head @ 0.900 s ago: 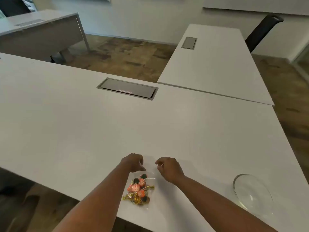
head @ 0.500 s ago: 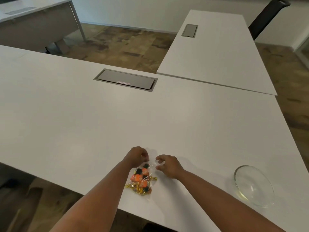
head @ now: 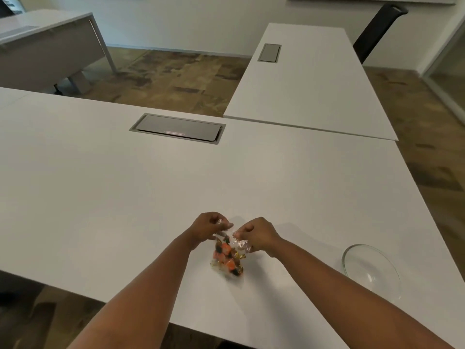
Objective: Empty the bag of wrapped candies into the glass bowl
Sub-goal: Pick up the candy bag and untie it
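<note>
A clear plastic bag of wrapped candies point(head: 227, 259), orange, dark and gold, lies on the white table point(head: 100, 197) near its front edge. My left hand point(head: 207, 226) pinches the bag's top edge on the left. My right hand point(head: 256, 234) pinches the same top edge on the right. The two hands sit close together with the bag's mouth between them. The empty glass bowl point(head: 371, 269) stands to the right of the bag, about an arm's width away, near the table's right edge.
A grey cable hatch point(head: 177, 128) is set into the table further back. A second white table point(head: 309, 79) adjoins at the back right, with a black chair point(head: 377, 28) behind it. Another desk point(head: 42, 44) stands at the far left.
Both hands have closed on the top of the bag and lifted its mouth slightly off the table. The bag's lower part now bunches up beneath them.
</note>
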Demonstrator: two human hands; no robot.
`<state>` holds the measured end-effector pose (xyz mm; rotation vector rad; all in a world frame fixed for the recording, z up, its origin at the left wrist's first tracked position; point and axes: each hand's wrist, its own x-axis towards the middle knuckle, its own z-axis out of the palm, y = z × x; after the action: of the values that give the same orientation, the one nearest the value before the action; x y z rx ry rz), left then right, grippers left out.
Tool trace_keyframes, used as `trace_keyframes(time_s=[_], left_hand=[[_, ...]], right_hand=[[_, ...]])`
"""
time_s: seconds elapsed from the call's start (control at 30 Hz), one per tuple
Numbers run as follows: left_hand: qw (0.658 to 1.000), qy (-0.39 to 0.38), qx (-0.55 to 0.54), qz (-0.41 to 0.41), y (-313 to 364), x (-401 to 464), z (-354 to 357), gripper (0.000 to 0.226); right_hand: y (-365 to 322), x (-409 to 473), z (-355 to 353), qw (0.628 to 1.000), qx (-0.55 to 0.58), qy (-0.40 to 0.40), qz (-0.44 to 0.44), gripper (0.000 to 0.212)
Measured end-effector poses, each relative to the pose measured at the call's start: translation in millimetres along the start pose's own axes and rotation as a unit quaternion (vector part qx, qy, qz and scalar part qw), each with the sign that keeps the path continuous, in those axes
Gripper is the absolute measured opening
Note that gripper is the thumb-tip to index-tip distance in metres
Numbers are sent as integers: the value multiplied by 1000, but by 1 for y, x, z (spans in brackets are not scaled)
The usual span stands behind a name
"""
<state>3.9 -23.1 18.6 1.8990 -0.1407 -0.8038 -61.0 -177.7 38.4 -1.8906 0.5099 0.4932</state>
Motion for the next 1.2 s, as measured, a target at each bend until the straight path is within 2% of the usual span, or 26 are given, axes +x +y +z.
trace_keyframes(time_s=[0.13,0.3,0.4,0.5,0.67,0.8,1.03,1.2], left_hand=[[1000,16,-4,20,18,5,6,16],[992,105,-19,61,44,12,21,25],[989,125,-4,74,62,12,37,36],[996,66,5,53,79,7,56,44],[997,-78,-10,25,95,-2,88,40],[995,-90,-51,5,105,-2,103,37],[994,-101,-49,-4,111,0,121,39],[989,-134,-52,24,108,2,127,37]], right_hand=[[-10,-9,-18,999,50,3,15,5],[-8,-14,-42,992,115,51,29,17],[-4,-21,-59,979,173,98,34,19],[0,-29,-73,969,211,124,24,18],[3,-41,-89,964,221,147,19,12],[9,-51,-102,959,246,142,7,11],[21,-60,-112,957,233,173,6,15],[27,-63,-118,954,251,160,19,14]])
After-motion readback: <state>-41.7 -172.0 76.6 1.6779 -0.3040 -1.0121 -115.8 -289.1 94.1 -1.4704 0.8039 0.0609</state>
